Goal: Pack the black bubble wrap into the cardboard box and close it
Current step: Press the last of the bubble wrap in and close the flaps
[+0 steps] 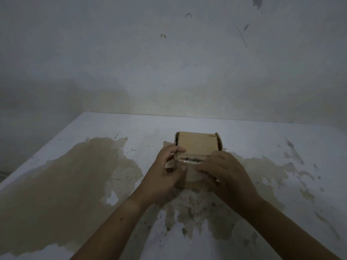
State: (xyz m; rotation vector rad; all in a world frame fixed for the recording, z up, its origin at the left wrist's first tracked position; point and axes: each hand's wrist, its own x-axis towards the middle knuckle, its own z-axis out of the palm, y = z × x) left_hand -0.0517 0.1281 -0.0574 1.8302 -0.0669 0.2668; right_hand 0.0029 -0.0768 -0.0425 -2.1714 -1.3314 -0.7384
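Note:
A small brown cardboard box (197, 145) stands on the white, stained table (262, 139), its top flap lying down over the opening. Along the near top edge a narrow gap shows a sliver of black bubble wrap (193, 160) inside. My left hand (165, 175) grips the box's left front corner, fingers on the top flap and thumb on the front face. My right hand (223, 175) presses flat on the front right of the box, covering that corner. A strip of clear tape seems to run over the front edge, but it is hard to tell.
Large brown stains (75, 177) where paint has peeled cover the left and near parts of the table. A grey marked wall (169, 62) rises right behind the table's far edge, and another wall closes the left side.

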